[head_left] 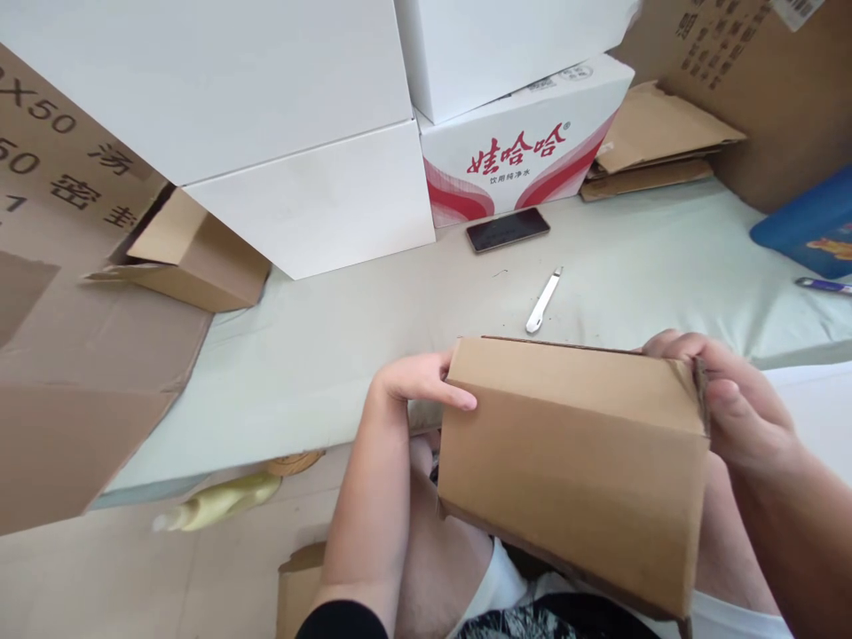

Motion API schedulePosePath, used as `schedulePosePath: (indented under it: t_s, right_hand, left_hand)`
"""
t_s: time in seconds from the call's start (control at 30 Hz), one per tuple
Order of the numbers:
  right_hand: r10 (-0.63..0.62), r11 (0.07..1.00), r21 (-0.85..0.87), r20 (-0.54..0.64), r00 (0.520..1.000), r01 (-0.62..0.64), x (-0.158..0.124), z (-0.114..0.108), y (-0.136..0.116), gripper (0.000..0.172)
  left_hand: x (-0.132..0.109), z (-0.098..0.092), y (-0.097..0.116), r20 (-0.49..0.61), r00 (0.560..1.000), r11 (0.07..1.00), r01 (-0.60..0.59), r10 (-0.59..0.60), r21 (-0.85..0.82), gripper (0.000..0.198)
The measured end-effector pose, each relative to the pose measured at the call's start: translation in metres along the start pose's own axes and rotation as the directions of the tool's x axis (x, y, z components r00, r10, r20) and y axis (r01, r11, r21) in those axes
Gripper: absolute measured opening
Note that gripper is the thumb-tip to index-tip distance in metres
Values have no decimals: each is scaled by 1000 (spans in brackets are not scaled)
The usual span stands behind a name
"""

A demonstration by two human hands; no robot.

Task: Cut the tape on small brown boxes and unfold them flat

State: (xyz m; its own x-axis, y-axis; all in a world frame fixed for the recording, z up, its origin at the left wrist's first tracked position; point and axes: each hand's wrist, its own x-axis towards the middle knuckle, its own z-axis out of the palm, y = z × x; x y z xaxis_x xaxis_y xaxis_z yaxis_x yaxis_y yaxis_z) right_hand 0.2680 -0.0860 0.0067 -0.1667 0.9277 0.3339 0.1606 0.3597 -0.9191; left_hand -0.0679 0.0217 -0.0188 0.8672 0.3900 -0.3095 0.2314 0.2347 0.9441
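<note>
A brown cardboard box (572,470) is held above the lap at the near edge of the table. My left hand (426,382) grips its left end, the thumb on the outer face and the other fingers hidden behind. At the upper right corner, my right hand (738,408) is closed round the box's torn-looking edge. Just beyond the box lies a white utility knife (544,302) on the pale green cloth. A dark phone (508,231) rests farther back, in front of a red and white carton (519,151).
Large white boxes (312,204) stand at the back. Cardboard boxes (200,248) are on the left, and folded cardboard (666,133) lies at the back right. A blue container (812,222) and a pen (822,285) are at the right. A yellowish bottle (226,501) is on the floor.
</note>
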Motion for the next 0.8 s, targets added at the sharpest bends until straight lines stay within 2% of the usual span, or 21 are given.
schedulePosePath:
  t_s: [0.1,0.2,0.27,0.33,0.5,0.6,0.7,0.8]
  right_hand:
    - [31,999,31,-57,998,-30,-4,3,3,38]
    - [54,999,22,-219,974,-50,-6,5,11,37]
    - [3,999,-46,-377,926,-22,-4,4,17,40]
    - [-83,990,-137,-484,871,18,0,5,21,43]
    - [-234,969,-203,-588,774,139,18,14,11,49]
    - [-288,957,-203,-639,713,205,25,16,2,54]
    - [-310,947,-281,-675,670,155,23,11,3,58]
    - [-313,885,-465,-653,690,-38,16,4,13,56]
  left_hand:
    - [2,5,2,21,999,998,27,-26,-52,69]
    - [5,6,2,-43,999,996,-5,2,-85,63]
    - [7,6,0,-100,994,993,-47,36,-107,63]
    - [8,5,-3,-147,987,988,-86,66,-131,67]
    - [10,2,-6,-143,984,976,-128,104,-175,79]
    - [11,3,-5,-170,968,951,-219,184,-216,88]
    - [11,9,-4,-234,947,917,-282,219,-282,92]
    - [11,17,-4,-348,916,873,-327,199,-363,89]
